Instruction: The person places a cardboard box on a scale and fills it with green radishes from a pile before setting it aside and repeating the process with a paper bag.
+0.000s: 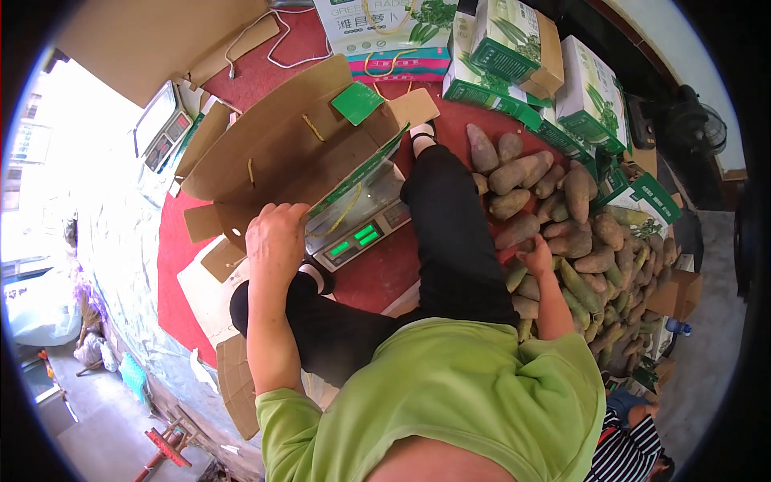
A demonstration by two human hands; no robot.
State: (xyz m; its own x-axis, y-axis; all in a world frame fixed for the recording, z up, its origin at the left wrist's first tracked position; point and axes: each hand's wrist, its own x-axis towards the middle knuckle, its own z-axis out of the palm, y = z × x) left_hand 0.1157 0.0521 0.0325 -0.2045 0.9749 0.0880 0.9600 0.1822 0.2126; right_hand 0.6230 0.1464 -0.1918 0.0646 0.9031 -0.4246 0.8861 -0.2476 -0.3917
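Note:
My left hand has its fingers curled over the near edge of a large open cardboard box with yellow rope handles. Partly under the box's printed side sits a scale with lit green digits. My right hand is at the near left edge of a big heap of brown and green root vegetables, close beside one brown root. Its fingers are curled in, and what they hold, if anything, is hidden.
Printed radish cartons stand at the back. A second scale is at the upper left, and a white cable lies on the red surface. Another person in a striped top is at the lower right.

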